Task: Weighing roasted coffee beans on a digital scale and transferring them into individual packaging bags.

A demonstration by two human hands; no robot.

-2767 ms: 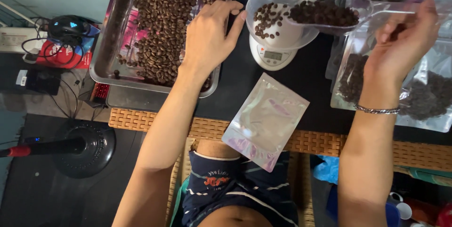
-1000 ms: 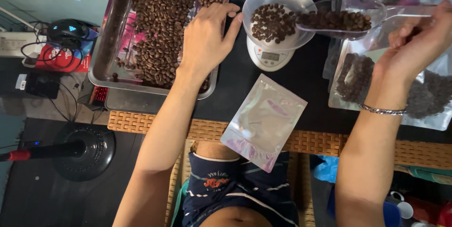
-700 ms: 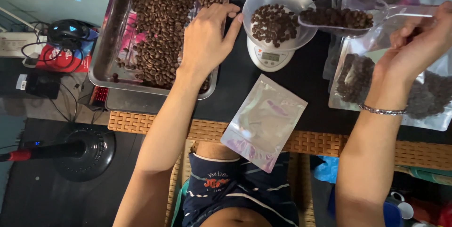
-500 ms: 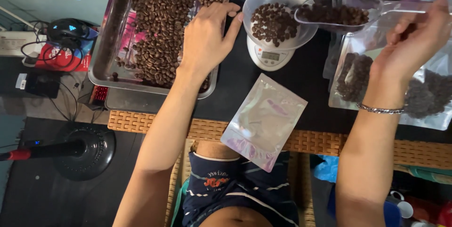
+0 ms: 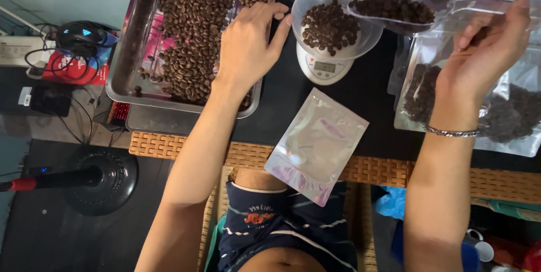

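Right hand (image 5: 484,52), upper right, grips the handle of a clear scoop (image 5: 401,10) of beans held over the bowl (image 5: 337,21) on a scale (image 5: 324,68). Left hand (image 5: 246,43) rests loosely curled on the tray (image 5: 169,100) rim, touching the bowl. The scoop handle is partly hidden by fingers; frame top crops the tray.

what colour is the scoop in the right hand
Clear, see-through plastic scoop, full of dark coffee beans; head view.

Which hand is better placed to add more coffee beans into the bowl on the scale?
Probably the right hand. It holds the clear scoop, full of beans, with its lip over the bowl on the scale. The left hand lies on the metal tray of beans, holding nothing.
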